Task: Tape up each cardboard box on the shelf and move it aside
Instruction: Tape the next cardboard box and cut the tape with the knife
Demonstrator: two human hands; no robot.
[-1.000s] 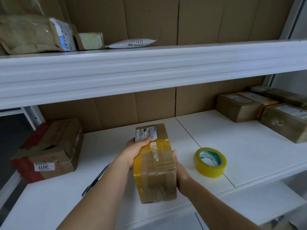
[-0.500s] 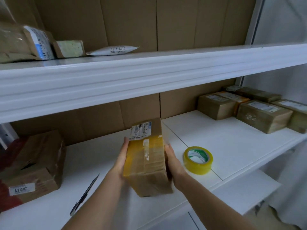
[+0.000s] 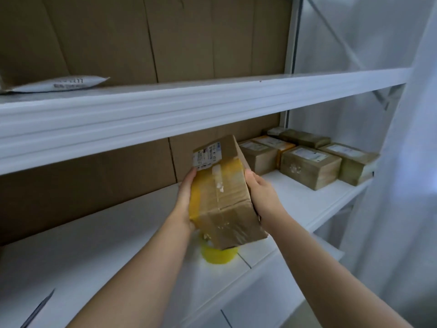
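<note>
- Head view: we see the white shelf (image 3: 94, 245) running across most of the frame, with an upper shelf (image 3: 189, 102) above it and brown cardboard lining the back.
- On the far right end of the shelf we see a group of taped boxes (image 3: 309, 166), set close together, well apart from our hands.
- We hold the box (image 3: 222, 192) lifted off the shelf, tilted with its far end up. It sits in the middle of the frame, in front of the cardboard backing and to the left of the taped boxes.
- A white label (image 3: 207, 157) is on the far part of its top face, and a band of yellow tape crosses the top below the label.
- Our left hand (image 3: 186, 200) presses flat against the left side of the box, its fingers held together and lying along that side.
- Our right hand (image 3: 262, 195) grips the right side, thumb along the top edge; the other fingers are hidden behind the box.
- The tape roll (image 3: 218, 255), yellow, stands on the shelf right under the near end of the box, partly hidden by it.
- A white pouch (image 3: 61, 84) lies on the upper shelf at the left.
- A thin dark tool (image 3: 39, 308) lies at the lower left of the shelf; we cannot tell what it is.
</note>
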